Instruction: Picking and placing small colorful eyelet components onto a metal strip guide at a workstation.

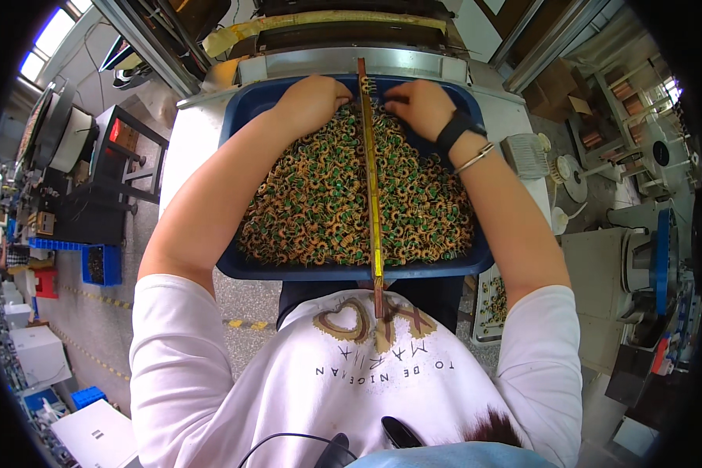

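A deep blue tray (296, 272) is heaped with small ring-shaped wire-wound coils (304, 207), copper-coloured windings over green cores with short wire legs. Across the tray, from far rim to near rim, lies a long narrow strip (372, 179) with yellow along its length. A few coils (368, 84) sit on its far end. My left hand (312, 103) is left of that end, fingers curled together just over the heap. On the other side, my right hand (425, 109) has its fingertips bent in toward the strip. Whatever either hand pinches is too small to make out.
The tray rests on a white table (189, 160) with a metal ledge (288, 67) behind it. A lighter tray (489, 308) with more coils is low on the right. A black stand (105, 179) and a blue bin (101, 265) are at the left.
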Available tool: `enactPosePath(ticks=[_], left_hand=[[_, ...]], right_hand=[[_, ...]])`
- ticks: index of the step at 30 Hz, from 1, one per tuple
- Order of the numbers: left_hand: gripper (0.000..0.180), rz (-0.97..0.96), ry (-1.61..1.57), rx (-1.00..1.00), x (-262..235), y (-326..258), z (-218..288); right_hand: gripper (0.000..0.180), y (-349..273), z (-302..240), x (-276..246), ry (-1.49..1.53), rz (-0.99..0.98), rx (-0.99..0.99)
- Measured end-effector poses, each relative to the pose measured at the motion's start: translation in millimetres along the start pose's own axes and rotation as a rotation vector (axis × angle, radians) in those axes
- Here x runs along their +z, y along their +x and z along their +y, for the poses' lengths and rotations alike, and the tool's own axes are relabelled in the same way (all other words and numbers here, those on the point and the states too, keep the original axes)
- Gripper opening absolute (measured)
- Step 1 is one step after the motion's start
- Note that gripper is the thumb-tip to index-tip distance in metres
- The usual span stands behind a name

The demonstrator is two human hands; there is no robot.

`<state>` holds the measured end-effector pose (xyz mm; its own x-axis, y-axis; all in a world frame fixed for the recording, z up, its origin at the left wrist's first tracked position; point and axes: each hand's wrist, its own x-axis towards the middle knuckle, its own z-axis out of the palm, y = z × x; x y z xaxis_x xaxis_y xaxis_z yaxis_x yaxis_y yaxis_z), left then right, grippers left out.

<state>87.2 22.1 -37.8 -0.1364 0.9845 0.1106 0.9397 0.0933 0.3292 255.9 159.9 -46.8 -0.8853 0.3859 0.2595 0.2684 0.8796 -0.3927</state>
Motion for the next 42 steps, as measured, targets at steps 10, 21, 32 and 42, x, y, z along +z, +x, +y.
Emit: enactPosePath(ticks=[10,21,32,42], left_hand=[[0.015,-0.112,0.103,0.047,-3,-9,-11],[0.018,0.155,-0.170,0.075,-18,-19,3],[0.018,0.187,0.101,0.454,-10,-21,15],[0.020,0.345,-0.099,0.338,-11,-21,10]], right_hand=[[0.017,-8,9,4,0.178,-0.048,0.084],[0.015,-7,-22,-23,0.729,-0.010,0.151],[0.014,-11,-26,-1,0.599,0.014,-0.019],[0.021,-16,-31,-10,0.408,0.152,0.002]])
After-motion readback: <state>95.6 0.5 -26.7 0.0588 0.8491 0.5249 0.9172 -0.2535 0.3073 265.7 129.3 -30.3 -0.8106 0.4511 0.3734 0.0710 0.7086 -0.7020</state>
